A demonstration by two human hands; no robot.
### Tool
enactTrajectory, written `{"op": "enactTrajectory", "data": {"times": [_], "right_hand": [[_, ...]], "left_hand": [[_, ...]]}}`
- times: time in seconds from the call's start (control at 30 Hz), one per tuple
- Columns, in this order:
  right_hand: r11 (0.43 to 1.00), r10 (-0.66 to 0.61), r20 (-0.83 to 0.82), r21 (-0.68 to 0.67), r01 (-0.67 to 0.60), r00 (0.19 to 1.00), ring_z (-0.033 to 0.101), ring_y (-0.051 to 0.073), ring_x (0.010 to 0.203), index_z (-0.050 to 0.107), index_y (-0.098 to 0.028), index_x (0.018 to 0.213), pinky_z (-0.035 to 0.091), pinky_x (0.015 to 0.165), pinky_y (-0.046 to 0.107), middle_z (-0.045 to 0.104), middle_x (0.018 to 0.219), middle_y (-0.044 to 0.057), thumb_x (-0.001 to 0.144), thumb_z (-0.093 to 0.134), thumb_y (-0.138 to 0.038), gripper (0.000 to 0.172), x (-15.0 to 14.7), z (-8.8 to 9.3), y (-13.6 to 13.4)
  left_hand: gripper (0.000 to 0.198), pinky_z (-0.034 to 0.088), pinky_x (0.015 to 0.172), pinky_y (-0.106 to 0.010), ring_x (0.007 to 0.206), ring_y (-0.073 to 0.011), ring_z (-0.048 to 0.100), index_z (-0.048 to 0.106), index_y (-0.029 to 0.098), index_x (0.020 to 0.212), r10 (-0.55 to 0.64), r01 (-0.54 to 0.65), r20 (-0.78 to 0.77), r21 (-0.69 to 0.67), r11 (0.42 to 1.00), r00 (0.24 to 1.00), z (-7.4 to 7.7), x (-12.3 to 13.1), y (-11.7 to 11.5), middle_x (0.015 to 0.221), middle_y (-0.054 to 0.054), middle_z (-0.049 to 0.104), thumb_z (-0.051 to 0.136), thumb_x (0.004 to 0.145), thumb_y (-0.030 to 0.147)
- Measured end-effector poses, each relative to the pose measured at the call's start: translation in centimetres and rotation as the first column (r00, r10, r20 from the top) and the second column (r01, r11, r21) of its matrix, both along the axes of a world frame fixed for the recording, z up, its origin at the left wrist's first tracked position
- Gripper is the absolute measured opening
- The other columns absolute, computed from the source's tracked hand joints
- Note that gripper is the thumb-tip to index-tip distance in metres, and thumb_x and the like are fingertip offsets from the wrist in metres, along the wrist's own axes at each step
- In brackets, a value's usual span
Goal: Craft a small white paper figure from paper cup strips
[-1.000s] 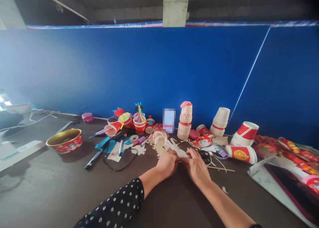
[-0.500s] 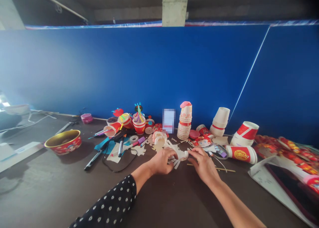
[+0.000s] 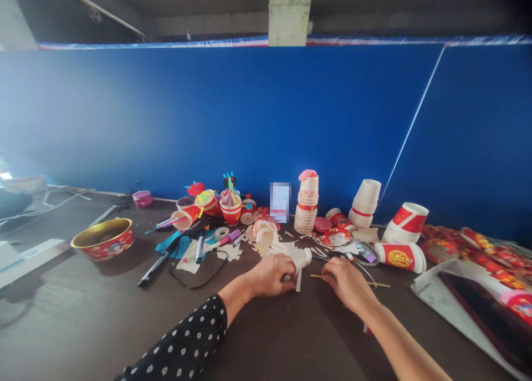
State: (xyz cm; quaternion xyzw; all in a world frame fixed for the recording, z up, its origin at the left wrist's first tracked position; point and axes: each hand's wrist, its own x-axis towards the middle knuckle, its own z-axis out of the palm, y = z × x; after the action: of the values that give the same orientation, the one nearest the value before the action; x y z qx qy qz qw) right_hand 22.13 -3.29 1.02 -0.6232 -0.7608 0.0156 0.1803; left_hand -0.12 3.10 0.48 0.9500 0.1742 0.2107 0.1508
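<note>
Dark tabletop [image 3: 83, 320]: left hand [image 3: 271, 277] grips paper cup [image 3: 302, 257]; right hand [image 3: 349, 285] shifted away, grip unclear.

No readable txt anywhere: white rectangular card [image 3: 280, 202] pixelated; gold emblem [image 3: 399, 258] on red-and-white paper cup [image 3: 385, 254] too small to read.

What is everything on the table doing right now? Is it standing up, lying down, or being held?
left hand: holding the cut paper cup
cut paper cup: held, with cut strips hanging down
right hand: over the wooden stick
wooden stick: lying flat
stack of paper cups: standing upright
red-and-white paper cup: lying on its side
red bowl: sitting upright
tape roll: lying flat
</note>
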Motion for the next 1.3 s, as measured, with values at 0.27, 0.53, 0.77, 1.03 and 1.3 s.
{"op": "enactTrajectory", "data": {"times": [0.27,0.53,0.77,1.03,1.3], "right_hand": [[0.995,0.097,-0.044,0.032,-0.096,0.994,0.054,0.019,0.084,0.059,-0.021,0.073,0.039,0.072,0.029,0.06,0.081,0.003,0.082,0.045,-0.018,0.017,-1.1,0.0,-0.4],[0.986,0.164,-0.073,0.002,-0.164,0.984,0.054,0.018,0.081,0.058,-0.021,0.074,0.039,0.074,0.03,0.06,0.079,0.002,0.082,0.044,-0.016,0.017,-1.8,0.0,-0.6],[0.986,0.167,-0.073,0.013,-0.166,0.983,0.054,0.017,0.079,0.058,-0.021,0.073,0.039,0.071,0.028,0.059,0.077,0.001,0.083,0.044,-0.016,0.018,-2.0,0.0,-0.8],[0.986,0.164,-0.062,-0.018,-0.166,0.984,0.055,0.017,0.08,0.061,-0.022,0.075,0.038,0.07,0.027,0.06,0.077,0.001,0.082,0.045,-0.018,0.018,-2.2,0.3,-1.0],[0.979,0.201,-0.059,-0.026,-0.203,0.978,0.056,0.018,0.08,0.061,-0.021,0.075,0.039,0.071,0.027,0.061,0.079,0.002,0.081,0.047,-0.017,0.016,-2.3,0.4,-0.9]], "left_hand": [[0.03,0.042,0.079,-0.027,0.081,-0.0186,0.057,0.062,0.017,0.087,0.086,-0.077,-0.098,0.094,0.993,0.991,0.1,0.4,-0.8,0.084,-0.004,0.063,0.073,0.067,0.037],[0.014,0.042,0.078,-0.024,0.083,-0.0171,0.057,0.062,0.017,0.083,0.085,-0.07,-0.109,0.138,0.988,0.99,0.1,0.7,-1.3,0.083,-0.004,0.062,0.064,0.078,0.03],[0.011,0.044,0.077,-0.024,0.08,-0.0168,0.059,0.066,0.017,0.076,0.074,-0.06,-0.118,0.114,0.992,0.99,0.1,0.9,-1.4,0.079,-0.004,0.065,0.062,0.08,0.026],[0.008,0.045,0.078,-0.025,0.078,-0.0166,0.059,0.067,0.017,0.077,0.105,-0.085,-0.14,0.14,0.987,0.984,0.0,1.0,-1.6,0.079,-0.003,0.066,0.06,0.076,0.02],[0.01,0.044,0.077,-0.024,0.079,-0.0171,0.059,0.066,0.016,0.083,0.143,-0.115,-0.173,0.161,0.98,0.975,0.6,1.0,-1.9,0.082,-0.003,0.065,0.061,0.078,0.022]]}}
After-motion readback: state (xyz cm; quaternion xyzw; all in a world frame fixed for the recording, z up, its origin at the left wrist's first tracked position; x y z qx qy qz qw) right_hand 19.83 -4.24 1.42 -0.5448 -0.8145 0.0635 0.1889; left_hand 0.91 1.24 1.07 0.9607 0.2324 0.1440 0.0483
